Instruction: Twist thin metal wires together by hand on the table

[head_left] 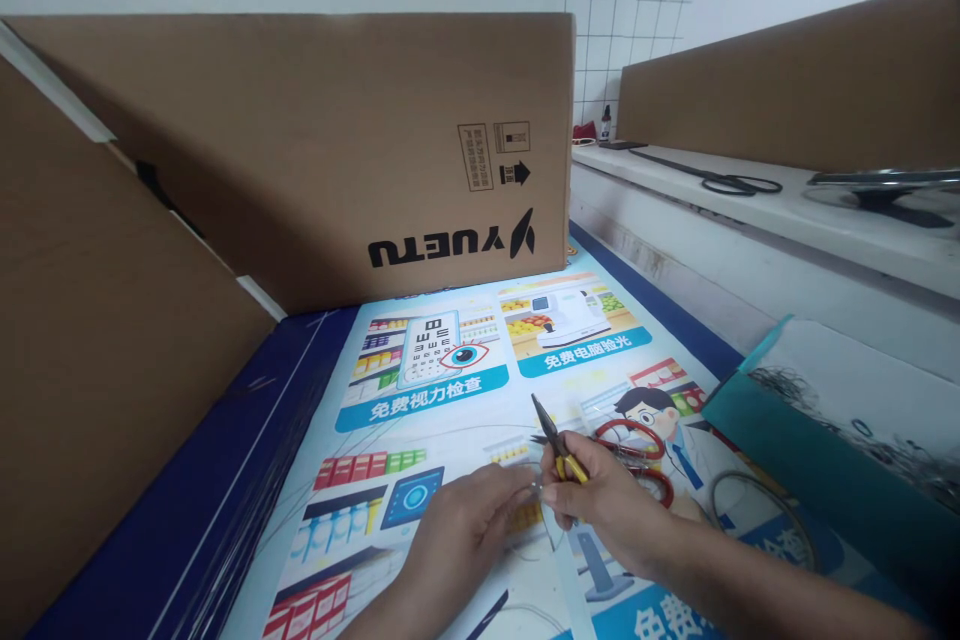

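Note:
My right hand [600, 495] is closed around needle-nose pliers [553, 430] with yellow handles, their dark jaws pointing up and away. Its thumb and fingertip also reach the tips of my left hand [469, 525]. The left fingers are pinched together on something small and pale between the two hands, too small to name. Red-handled scissors [630, 440] lie just beyond my right hand, partly hidden by it. To the right of that hand rests a coil of thin wire [761, 515]. Under both hands spreads a printed poster sheet [442, 440] with pictures and Chinese lettering.
A large cardboard box [315, 160] stands across the back, another cardboard panel [90, 340] at the left. At right sits a teal-sided box [810, 440] holding many small dark wire pieces. Black scissors [731, 182] lie on the white ledge [795, 210] behind it.

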### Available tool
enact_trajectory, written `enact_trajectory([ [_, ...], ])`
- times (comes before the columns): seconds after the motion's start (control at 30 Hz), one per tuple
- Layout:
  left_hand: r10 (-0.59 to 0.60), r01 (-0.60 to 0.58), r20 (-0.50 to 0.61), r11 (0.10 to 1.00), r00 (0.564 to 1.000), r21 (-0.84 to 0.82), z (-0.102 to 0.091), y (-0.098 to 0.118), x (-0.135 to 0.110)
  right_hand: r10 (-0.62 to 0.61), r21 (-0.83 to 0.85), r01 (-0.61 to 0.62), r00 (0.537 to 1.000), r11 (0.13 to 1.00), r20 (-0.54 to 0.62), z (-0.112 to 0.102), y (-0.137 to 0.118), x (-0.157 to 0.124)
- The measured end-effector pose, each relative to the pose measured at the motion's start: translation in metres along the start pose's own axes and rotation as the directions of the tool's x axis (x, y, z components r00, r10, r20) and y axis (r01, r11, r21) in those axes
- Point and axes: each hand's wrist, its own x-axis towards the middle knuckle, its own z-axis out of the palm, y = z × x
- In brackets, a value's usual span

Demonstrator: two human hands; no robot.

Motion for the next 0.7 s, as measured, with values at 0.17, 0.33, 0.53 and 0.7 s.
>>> enact_trajectory([
  [0.17,0.049,-0.050,0.013,0.996,0.999,0.068,-0.002,-0.004,-0.002,0.007,0.027,-0.006,1.000,1.000,-0.006,0.000,0.002,0.000],
  [0.33,0.037,-0.038,0.017,0.998,0.999,0.050,-0.002,-0.003,-0.003,0.027,0.040,-0.027,1.000,0.999,-0.002,0.000,-0.002,-0.001],
  [0.53,-0.348,0.282,0.007,0.749,0.937,-0.599,0.004,0.007,0.003,0.004,0.086,0.000,0.999,0.996,-0.049,-0.004,-0.007,0.003],
  [0.7,-0.443,0.387,0.174,0.450,0.879,-0.805,0.003,0.014,0.006,-0.017,0.129,0.032,0.992,0.991,-0.123,-0.007,-0.003,0.007],
])
